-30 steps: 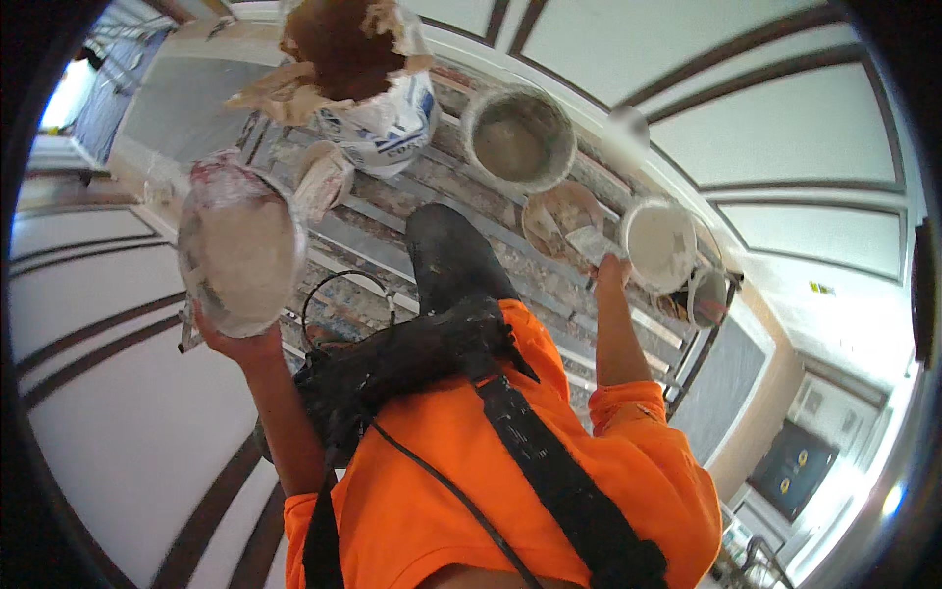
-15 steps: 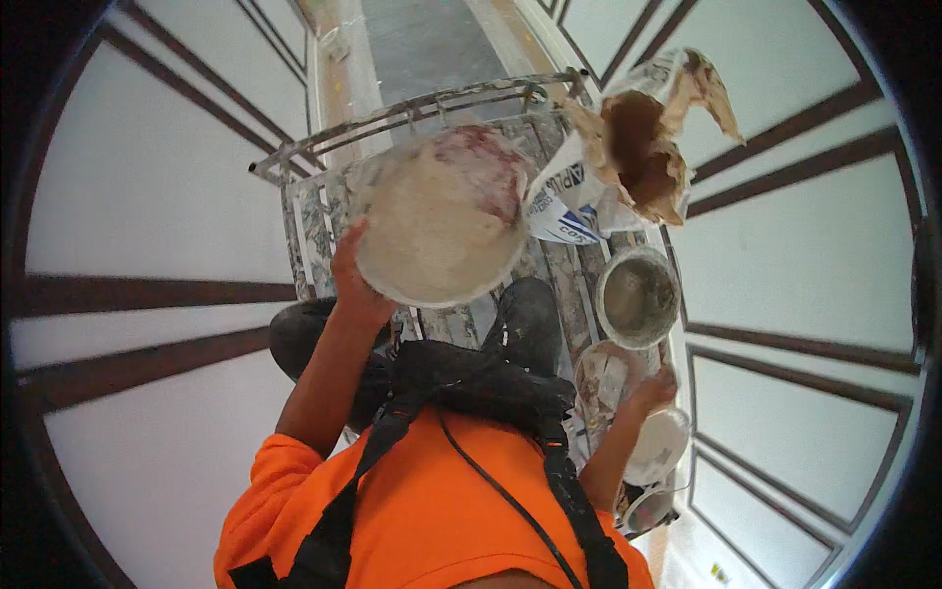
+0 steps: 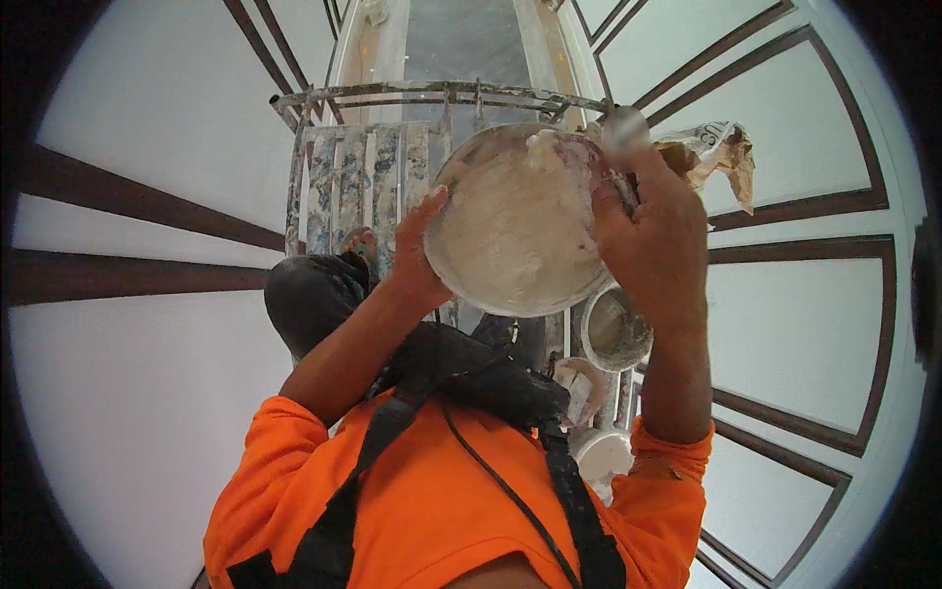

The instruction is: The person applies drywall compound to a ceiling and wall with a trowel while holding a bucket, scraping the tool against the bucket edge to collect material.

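My left hand (image 3: 420, 240) grips the left rim of a wide round container (image 3: 505, 226) of pale, creamy paste, stained red along its upper right. My right hand (image 3: 643, 226) is raised at that container's right rim, closed around something dark and narrow that I cannot make out. A torn paper sack (image 3: 721, 162) stands behind my right hand, partly hidden by it. Lower down on the right are a grey-lined bucket (image 3: 618, 334), a shallow dirty container (image 3: 579, 388) and a white pot of pale paste (image 3: 601, 454).
I am on a paint-spattered slatted metal platform (image 3: 351, 182) with a railing (image 3: 388, 96) at its far end. My dark-clad knee (image 3: 304, 309) is at the left. Panelled white surfaces (image 3: 137, 373) flank both sides, and a grey floor strip (image 3: 456, 34) runs beyond the railing.
My view has swung round along the platform. The paste container has moved rightward over the sack's front since half a second ago. My right hand has risen from the lower containers to its rim.
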A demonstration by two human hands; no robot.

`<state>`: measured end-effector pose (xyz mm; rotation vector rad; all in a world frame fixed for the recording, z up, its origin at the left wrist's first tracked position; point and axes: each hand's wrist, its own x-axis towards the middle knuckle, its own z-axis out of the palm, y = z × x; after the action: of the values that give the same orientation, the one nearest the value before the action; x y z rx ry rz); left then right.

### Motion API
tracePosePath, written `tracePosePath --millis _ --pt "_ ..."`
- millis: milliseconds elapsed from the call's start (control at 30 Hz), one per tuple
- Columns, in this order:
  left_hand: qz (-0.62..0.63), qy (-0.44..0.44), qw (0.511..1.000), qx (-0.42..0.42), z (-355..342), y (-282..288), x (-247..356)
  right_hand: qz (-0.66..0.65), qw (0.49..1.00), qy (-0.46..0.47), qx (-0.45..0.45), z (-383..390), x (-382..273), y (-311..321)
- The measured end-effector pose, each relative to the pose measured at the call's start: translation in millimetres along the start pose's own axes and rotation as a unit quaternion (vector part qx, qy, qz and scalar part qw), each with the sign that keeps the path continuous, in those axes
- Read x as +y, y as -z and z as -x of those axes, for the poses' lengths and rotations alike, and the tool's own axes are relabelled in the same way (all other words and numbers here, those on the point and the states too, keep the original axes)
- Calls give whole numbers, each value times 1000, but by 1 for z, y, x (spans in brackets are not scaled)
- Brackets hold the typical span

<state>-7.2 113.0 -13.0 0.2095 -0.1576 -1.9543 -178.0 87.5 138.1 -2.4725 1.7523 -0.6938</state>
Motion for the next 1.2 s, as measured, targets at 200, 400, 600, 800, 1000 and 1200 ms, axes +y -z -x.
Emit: tracePosePath --millis 200,400,600,800,1000,1200 --pt "24 -11 999 -40 -8 -17 1 16 998 50 19 -13 -19 17" --pt "-97 -8 994 49 -10 -28 14 10 999 35 5 -21 4 3" --pt "-52 56 986 147 6 -45 26 -12 994 -71 -82 -7 10 -10" --pt "-137 15 980 143 13 -69 35 0 992 -51 -117 -12 5 -15" --pt "-169 -61 973 147 10 -82 37 68 996 -26 -55 -21 -6 -12" --pt "-154 -95 979 97 5 -72 29 62 996 -38 -60 -29 -19 -6"
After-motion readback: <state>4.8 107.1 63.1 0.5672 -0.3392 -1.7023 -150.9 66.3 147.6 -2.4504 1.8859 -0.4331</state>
